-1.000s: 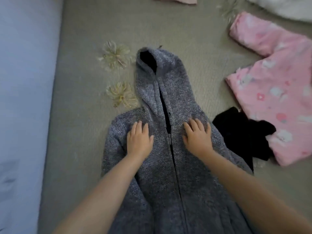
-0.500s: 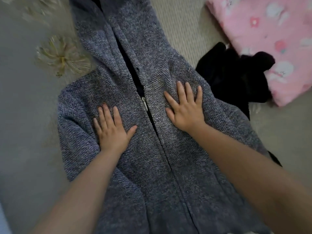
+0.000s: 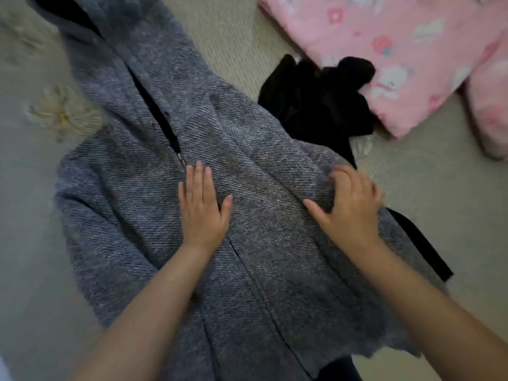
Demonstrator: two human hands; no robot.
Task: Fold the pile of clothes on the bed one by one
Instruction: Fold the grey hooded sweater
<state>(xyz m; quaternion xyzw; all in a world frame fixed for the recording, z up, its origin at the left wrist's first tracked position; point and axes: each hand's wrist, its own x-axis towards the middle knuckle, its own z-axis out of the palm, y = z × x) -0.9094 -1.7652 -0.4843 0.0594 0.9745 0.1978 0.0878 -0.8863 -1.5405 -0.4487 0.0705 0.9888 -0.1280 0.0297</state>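
A grey knitted hooded jacket (image 3: pixel 170 224) lies front-up on the bed, zipped, with its hood pointing to the upper left. My left hand (image 3: pixel 202 207) presses flat on the chest, right beside the zipper, fingers straight. My right hand (image 3: pixel 350 207) is at the jacket's right shoulder edge. Its fingers curl over the fabric there and its thumb is spread on the knit; the hand is blurred.
A black garment (image 3: pixel 316 103) lies crumpled just right of the jacket, partly under it. A pink patterned garment (image 3: pixel 398 50) is at the upper right. The beige bedspread (image 3: pixel 33 243) has a pale flower embroidery (image 3: pixel 63 114) left of the hood.
My left hand slid right across the chest to the zipper. My right hand moved from the chest out to the jacket's right shoulder edge and its fingers curled. The view came closer.
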